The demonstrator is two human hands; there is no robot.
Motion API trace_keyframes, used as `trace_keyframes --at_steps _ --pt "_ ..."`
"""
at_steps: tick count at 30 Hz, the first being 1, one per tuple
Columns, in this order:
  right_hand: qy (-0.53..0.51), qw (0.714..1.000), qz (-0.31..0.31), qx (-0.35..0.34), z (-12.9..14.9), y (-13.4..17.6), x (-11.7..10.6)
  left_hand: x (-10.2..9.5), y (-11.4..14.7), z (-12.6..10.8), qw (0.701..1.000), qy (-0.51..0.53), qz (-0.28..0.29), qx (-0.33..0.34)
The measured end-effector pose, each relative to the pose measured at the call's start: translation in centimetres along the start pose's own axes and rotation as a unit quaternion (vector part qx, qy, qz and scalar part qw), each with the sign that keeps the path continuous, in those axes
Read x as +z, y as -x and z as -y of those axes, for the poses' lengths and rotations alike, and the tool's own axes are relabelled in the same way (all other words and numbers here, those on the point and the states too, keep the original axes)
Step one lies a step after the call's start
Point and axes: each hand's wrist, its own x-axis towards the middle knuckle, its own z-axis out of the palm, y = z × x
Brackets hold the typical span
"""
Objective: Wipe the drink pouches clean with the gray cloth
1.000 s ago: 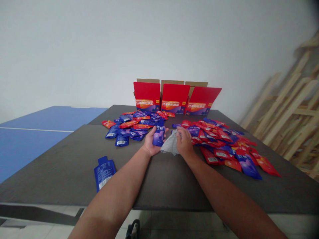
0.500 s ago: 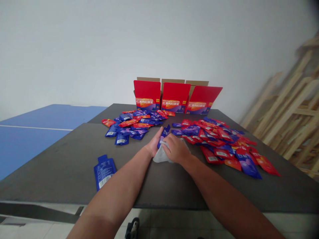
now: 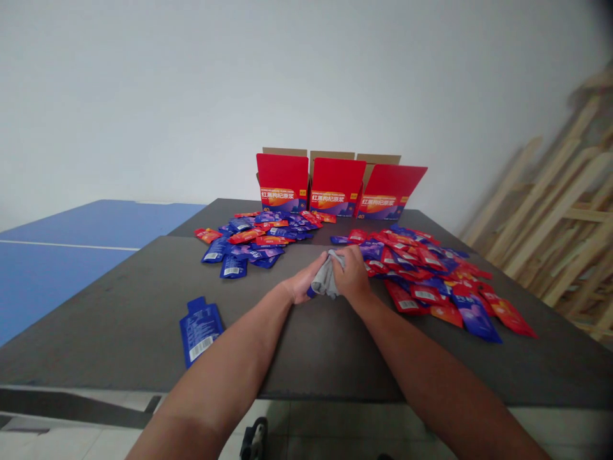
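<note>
Near the middle of the dark table, my left hand (image 3: 303, 283) is closed on a blue pouch (image 3: 311, 292), of which only a small corner shows. A grey cloth (image 3: 326, 278) covers the rest of it. My right hand (image 3: 352, 273) grips the cloth and presses it over the pouch from the right. Beside my left forearm lies a single blue pouch (image 3: 200, 331), its barcode side up. A mixed heap of red and blue pouches (image 3: 412, 262) spreads just right of my right hand. Further left is a smaller heap of pouches (image 3: 258, 237).
Three red cartons with raised flaps, a left one (image 3: 283, 182), a middle one (image 3: 336, 185) and a right one (image 3: 390, 190), stand at the table's (image 3: 119, 319) back. A blue table (image 3: 71, 255) adjoins at left. Wooden slats (image 3: 550, 223) lean at right.
My right hand has moved up and slightly right with the cloth, which is now bunched over the pouch. The pouch's top, visible before, is now covered. My left hand stays nearly in place.
</note>
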Motion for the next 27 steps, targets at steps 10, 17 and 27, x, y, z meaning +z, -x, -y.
trace_keyframes --at_steps 10,17,27 --pt "0.014 0.989 -0.091 0.117 -2.1 -0.9 -0.4 -0.9 0.4 -1.2 0.994 0.088 0.035 -0.045" --pt "-0.055 0.995 0.057 -0.067 -0.8 0.2 -0.6 -2.1 0.4 -2.8 0.969 0.242 -0.015 0.038" --pt "-0.017 0.974 0.17 -0.149 -0.5 0.7 0.0 -0.9 0.9 -2.1 0.981 0.191 -0.007 -0.023"
